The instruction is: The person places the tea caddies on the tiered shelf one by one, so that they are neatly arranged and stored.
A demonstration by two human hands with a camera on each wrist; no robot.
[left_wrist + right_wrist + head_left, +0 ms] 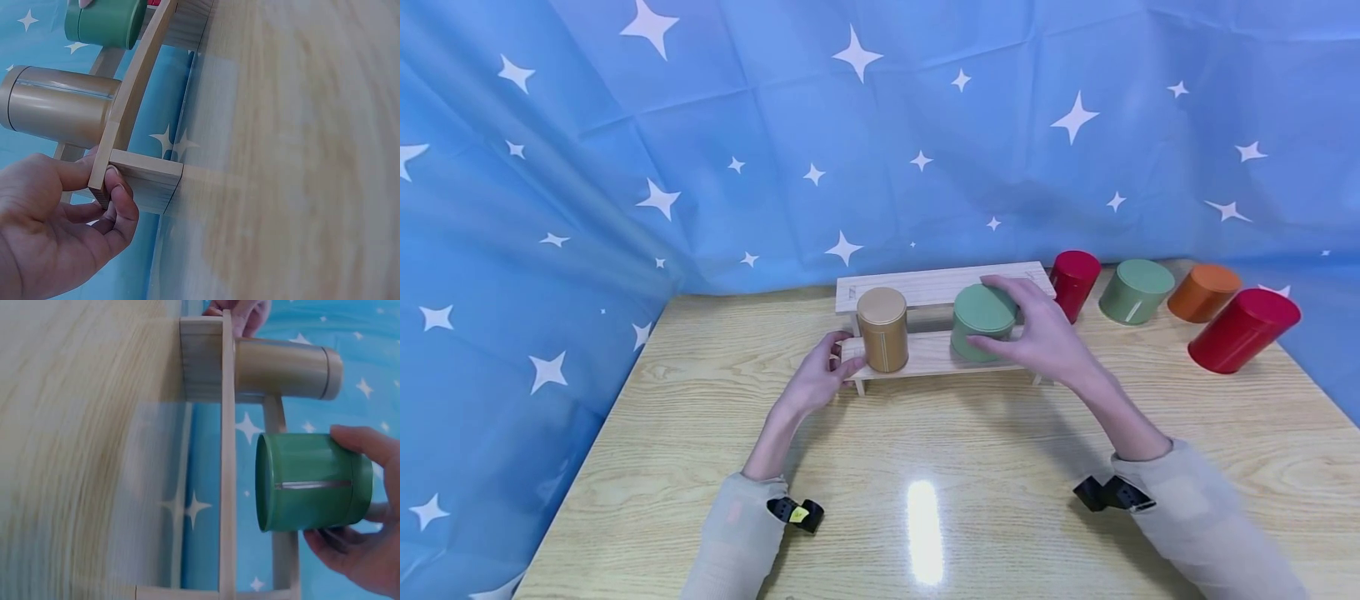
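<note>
A two-tier wooden stand (pixel 928 358) is at the middle of the table, with a gold canister (pixel 883 332) upright on the left part of its lower tier. My left hand (pixel 818 377) grips the left end of that tier; in the left wrist view the thumb lies above the board and curled fingers (pixel 125 209) reach beneath. My right hand (pixel 1047 332) holds a wide green canister (pixel 977 327) by its upper part, thumb on one side and fingers on the other. In the right wrist view, a gap separates the green canister's base (pixel 262 481) from the lower board (pixel 227 475).
Right of the stand are a red canister (pixel 1074 287), a second green canister (pixel 1137 292), an orange canister (pixel 1205 293) and a taller-looking red canister (pixel 1243 331). A blue star-patterned cloth (pixel 760 125) hangs behind the wooden table (pixel 685 467) and along its left side.
</note>
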